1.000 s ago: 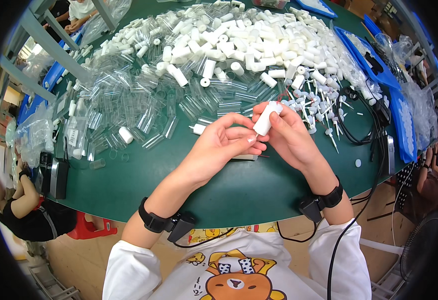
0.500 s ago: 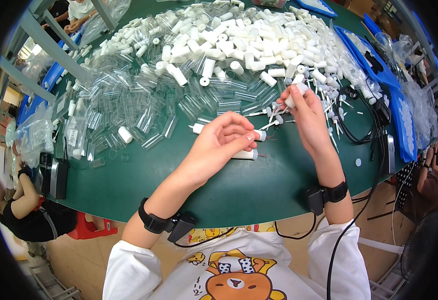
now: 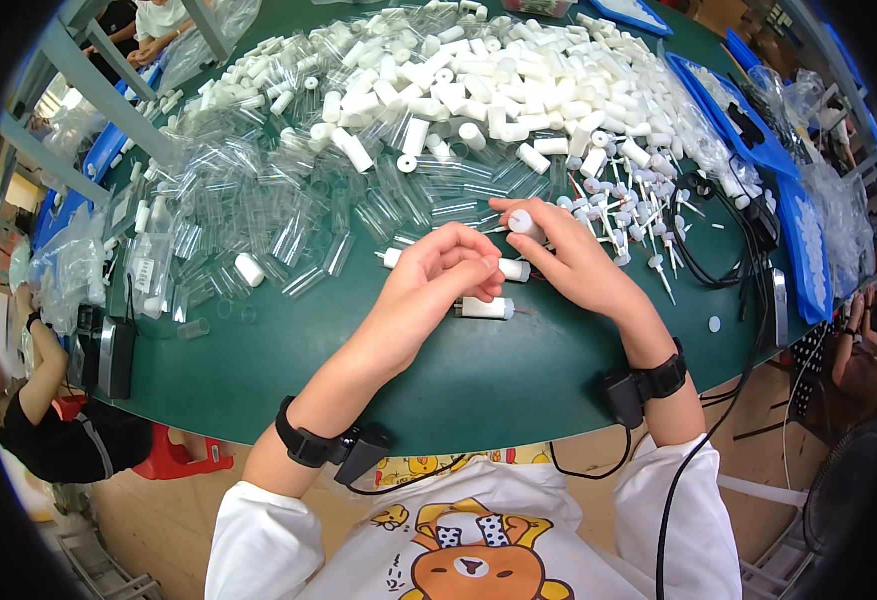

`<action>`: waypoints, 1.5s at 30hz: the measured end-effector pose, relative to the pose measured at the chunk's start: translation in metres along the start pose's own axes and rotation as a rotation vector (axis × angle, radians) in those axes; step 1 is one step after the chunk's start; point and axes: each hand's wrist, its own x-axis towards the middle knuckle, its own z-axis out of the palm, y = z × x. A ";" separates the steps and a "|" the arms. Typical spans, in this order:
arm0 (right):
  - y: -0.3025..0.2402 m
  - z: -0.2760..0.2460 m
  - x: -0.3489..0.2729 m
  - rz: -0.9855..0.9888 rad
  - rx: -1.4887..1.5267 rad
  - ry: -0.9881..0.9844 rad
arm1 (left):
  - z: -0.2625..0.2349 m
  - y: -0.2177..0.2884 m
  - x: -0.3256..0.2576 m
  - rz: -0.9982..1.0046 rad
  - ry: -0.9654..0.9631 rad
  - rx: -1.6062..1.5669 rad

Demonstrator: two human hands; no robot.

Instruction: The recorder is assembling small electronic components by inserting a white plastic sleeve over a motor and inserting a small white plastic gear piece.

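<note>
A round green counter (image 3: 258, 370) fills the view. Blue trays (image 3: 728, 115) line its rim from 1 to 3 o'clock. Grey metal frame bars (image 3: 78, 75) cross at 10 o'clock. A red stool (image 3: 173, 460) stands on the tan floor (image 3: 158, 530) at 8 o'clock.
</note>
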 end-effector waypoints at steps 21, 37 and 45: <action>0.010 0.013 0.004 -0.254 -0.351 0.085 | -0.003 -0.003 0.004 -0.011 0.030 0.034; 0.002 0.012 0.001 -0.191 -0.276 -0.028 | -0.003 -0.003 0.003 -0.012 0.031 0.039; -0.002 0.010 0.002 -0.088 -0.026 0.152 | -0.005 -0.002 0.003 0.014 0.096 0.019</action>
